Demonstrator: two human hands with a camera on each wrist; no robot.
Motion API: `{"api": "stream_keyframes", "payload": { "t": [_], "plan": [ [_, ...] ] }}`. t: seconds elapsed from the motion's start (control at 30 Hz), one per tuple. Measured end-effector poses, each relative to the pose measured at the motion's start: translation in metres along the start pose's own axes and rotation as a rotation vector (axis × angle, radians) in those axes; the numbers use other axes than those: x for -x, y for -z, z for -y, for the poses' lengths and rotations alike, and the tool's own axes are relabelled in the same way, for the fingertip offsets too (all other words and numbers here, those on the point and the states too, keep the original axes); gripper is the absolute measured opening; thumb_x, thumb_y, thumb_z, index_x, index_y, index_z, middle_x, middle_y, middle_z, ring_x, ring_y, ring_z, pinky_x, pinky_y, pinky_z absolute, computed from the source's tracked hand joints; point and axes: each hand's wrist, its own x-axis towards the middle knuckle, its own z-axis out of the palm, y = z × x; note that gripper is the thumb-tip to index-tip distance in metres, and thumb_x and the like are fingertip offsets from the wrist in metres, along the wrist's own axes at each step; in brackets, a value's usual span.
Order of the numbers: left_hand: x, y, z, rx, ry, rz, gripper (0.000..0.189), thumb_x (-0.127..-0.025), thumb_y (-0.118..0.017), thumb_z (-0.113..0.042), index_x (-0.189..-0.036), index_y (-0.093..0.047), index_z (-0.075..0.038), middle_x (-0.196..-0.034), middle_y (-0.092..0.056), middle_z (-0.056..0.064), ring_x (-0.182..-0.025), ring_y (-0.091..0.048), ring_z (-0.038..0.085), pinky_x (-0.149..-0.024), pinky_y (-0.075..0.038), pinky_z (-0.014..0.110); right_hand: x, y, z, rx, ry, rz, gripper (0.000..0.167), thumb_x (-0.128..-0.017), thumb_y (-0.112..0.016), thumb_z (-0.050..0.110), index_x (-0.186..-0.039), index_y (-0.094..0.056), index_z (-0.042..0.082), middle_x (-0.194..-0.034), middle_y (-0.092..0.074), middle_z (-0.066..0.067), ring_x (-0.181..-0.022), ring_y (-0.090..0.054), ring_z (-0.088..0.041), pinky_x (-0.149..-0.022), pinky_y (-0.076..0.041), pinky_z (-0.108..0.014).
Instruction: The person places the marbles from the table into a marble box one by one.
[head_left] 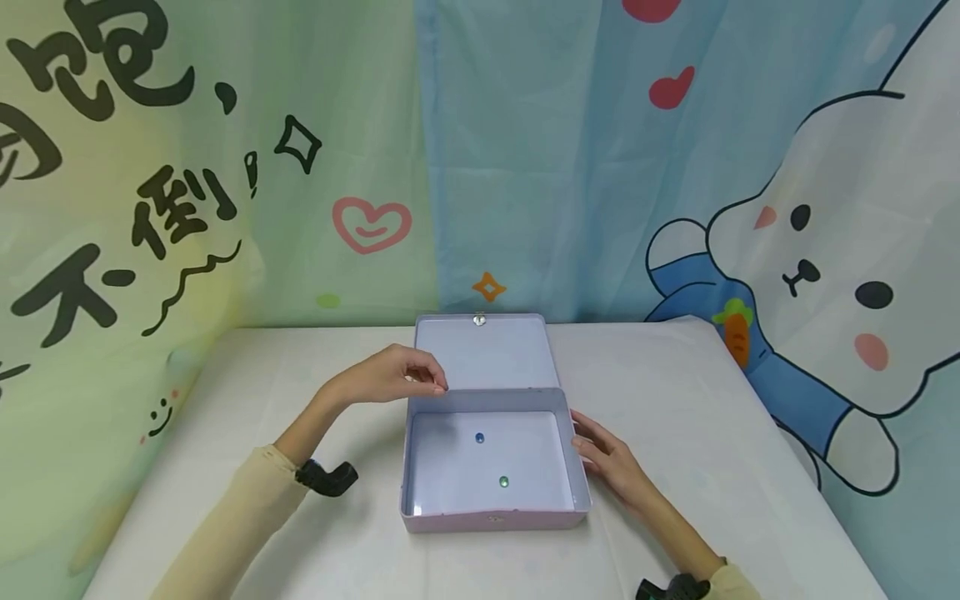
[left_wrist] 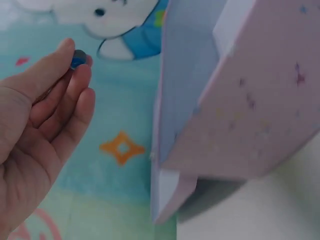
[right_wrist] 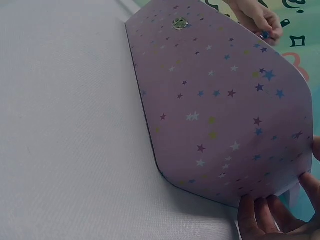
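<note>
A pink metal box [head_left: 495, 522] with a star pattern stands on the table, its hinged lid [head_left: 483, 350] raised at the back. Two glass marbles lie on its floor: a blue marble [head_left: 480, 437] and, closer to the front, a green marble [head_left: 504, 482]. My left hand [head_left: 393, 375] hovers above the box's back left corner and pinches another blue marble [left_wrist: 78, 60] between thumb and fingertips. Against the outside of the box's right wall, my right hand [head_left: 611, 462] rests with fairly straight fingers [right_wrist: 285, 215].
A white cloth [head_left: 337, 550] covers the table. Behind it hangs a printed curtain [head_left: 510, 167] with hearts, lettering and a bear. Black wrist straps [head_left: 327, 478] are worn on both forearms. The box has a metal clasp [right_wrist: 180, 23] on its front.
</note>
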Motion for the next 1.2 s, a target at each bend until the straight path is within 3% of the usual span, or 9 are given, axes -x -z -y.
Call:
{"api": "stream_keyframes", "payload": {
  "t": [0.17,0.3,0.47,0.63,0.77,0.93,1.2],
  "plan": [
    [-0.029,-0.022,-0.012,-0.046,-0.050,0.122,0.006,-0.089,-0.070,-0.019,-0.094,-0.070,-0.016,-0.091,-0.070,-0.005,-0.084,-0.063,0.003,-0.080,-0.055,0.022,0.002,0.000,0.000,-0.012,0.010,-0.005,0.057,-0.098,-0.055,0.030,-0.150,-0.036,0.019,-0.151,-0.039,-0.016,-0.134,-0.044,-0.030,-0.104,-0.048,-0.041],
    [-0.049,-0.039,-0.024,-0.025,-0.104,0.224,0.004,-0.090,-0.070,-0.019,-0.093,-0.069,-0.018,-0.090,-0.071,-0.005,-0.082,-0.064,0.003,-0.078,-0.055,0.022,0.003,0.002,0.000,-0.011,0.020,0.001,0.057,-0.098,-0.054,0.029,-0.151,-0.035,0.018,-0.151,-0.039,-0.018,-0.135,-0.042,-0.033,-0.103,-0.049,-0.040],
    [-0.074,-0.049,-0.032,-0.016,-0.150,0.265,0.009,-0.090,-0.069,-0.024,-0.096,-0.070,-0.018,-0.091,-0.071,-0.006,-0.083,-0.066,0.008,-0.077,-0.055,0.021,0.003,0.004,0.001,-0.010,0.023,0.013,0.057,-0.099,-0.054,0.029,-0.151,-0.033,0.018,-0.152,-0.037,-0.018,-0.136,-0.041,-0.034,-0.103,-0.049,-0.038],
    [-0.097,-0.062,-0.031,-0.058,-0.171,0.313,0.011,-0.090,-0.069,-0.020,-0.098,-0.070,-0.012,-0.092,-0.070,-0.005,-0.080,-0.062,0.001,-0.077,-0.054,0.017,0.001,0.003,0.000,-0.015,0.020,0.007,0.057,-0.099,-0.054,0.029,-0.151,-0.034,0.017,-0.152,-0.037,-0.019,-0.135,-0.042,-0.034,-0.103,-0.049,-0.041],
    [-0.108,-0.078,-0.029,-0.110,-0.132,0.370,0.013,-0.090,-0.069,-0.015,-0.100,-0.070,-0.006,-0.093,-0.069,0.000,-0.080,-0.059,-0.001,-0.076,-0.052,0.013,0.001,0.001,-0.002,-0.022,0.015,0.013,0.057,-0.098,-0.054,0.029,-0.151,-0.034,0.017,-0.152,-0.037,-0.019,-0.136,-0.041,-0.035,-0.103,-0.049,-0.041],
    [-0.116,-0.099,-0.027,-0.251,-0.103,0.406,0.018,-0.090,-0.069,-0.013,-0.105,-0.072,-0.004,-0.098,-0.071,0.001,-0.082,-0.058,0.001,-0.076,-0.048,0.008,0.001,0.000,-0.002,-0.031,0.023,0.024,0.058,-0.099,-0.053,0.028,-0.151,-0.033,0.016,-0.153,-0.035,-0.020,-0.137,-0.039,-0.037,-0.103,-0.049,-0.041],
    [-0.122,-0.125,-0.031,-0.431,-0.130,0.452,0.019,-0.089,-0.070,-0.017,-0.105,-0.074,-0.009,-0.099,-0.072,-0.001,-0.082,-0.058,0.000,-0.074,-0.045,0.005,0.001,0.000,-0.002,-0.034,0.024,0.023,0.057,-0.099,-0.053,0.028,-0.151,-0.033,0.017,-0.152,-0.037,-0.018,-0.130,-0.046,-0.018,-0.102,-0.049,-0.034]
  ]
}}
